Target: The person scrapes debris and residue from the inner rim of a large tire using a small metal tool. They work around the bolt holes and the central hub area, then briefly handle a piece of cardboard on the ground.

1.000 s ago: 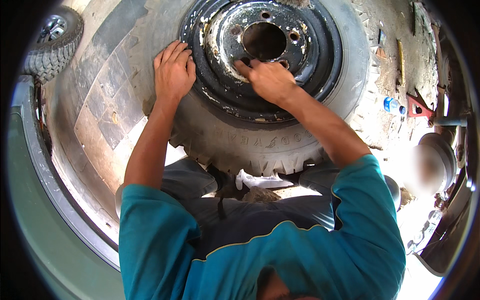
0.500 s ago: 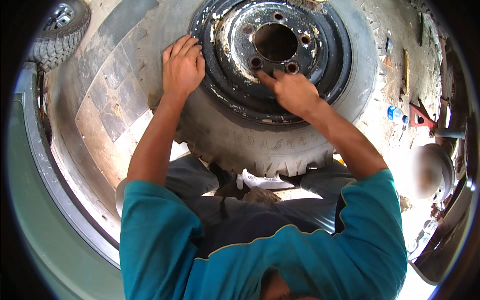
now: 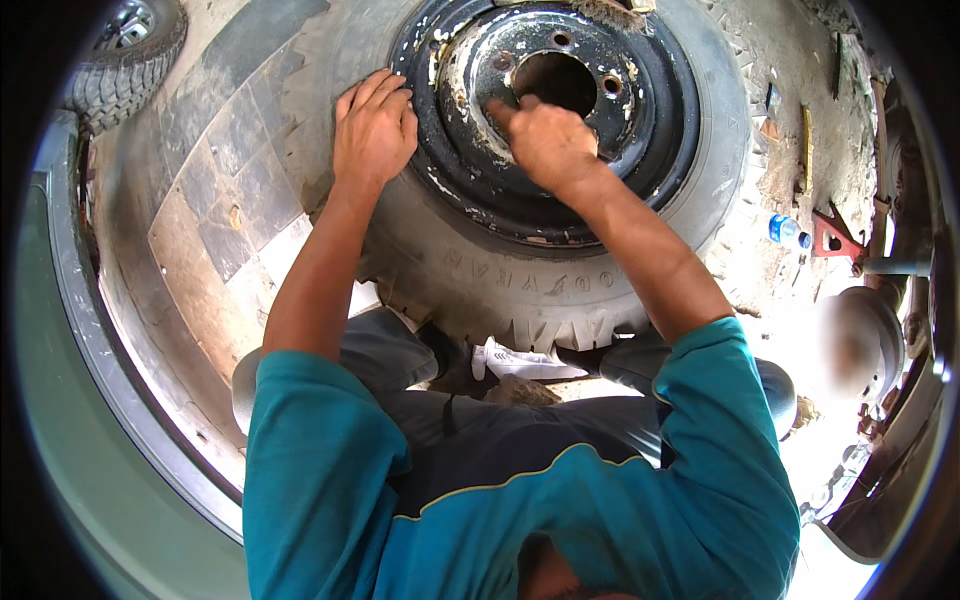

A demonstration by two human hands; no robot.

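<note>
A large tyre (image 3: 480, 285) lies flat in front of me around a black steel wheel rim (image 3: 660, 150) with chipped, whitish paint, several bolt holes and a round centre hole. My left hand (image 3: 375, 130) rests on the tyre's sidewall, its fingers stretched forward and the tips at the left edge of the rim. Over the rim's centre plate reaches my right hand (image 3: 550, 143), its index finger extended to the plate left of the centre hole. Its other fingers are partly hidden and look bent; no held object shows. On the rim's far edge lies a bristly brush (image 3: 610, 12).
Another tyre (image 3: 125, 65) stands at the far left, above a green panel (image 3: 70, 400). To the right lie a blue-labelled bottle (image 3: 788, 231), a red metal stand (image 3: 835, 240) and a yellow strip (image 3: 806, 150). A stone (image 3: 522, 391) sits near my feet.
My right hand has slid left and away from me, from the near bolt holes to the plate left of the centre hole. My left hand stays on the tyre.
</note>
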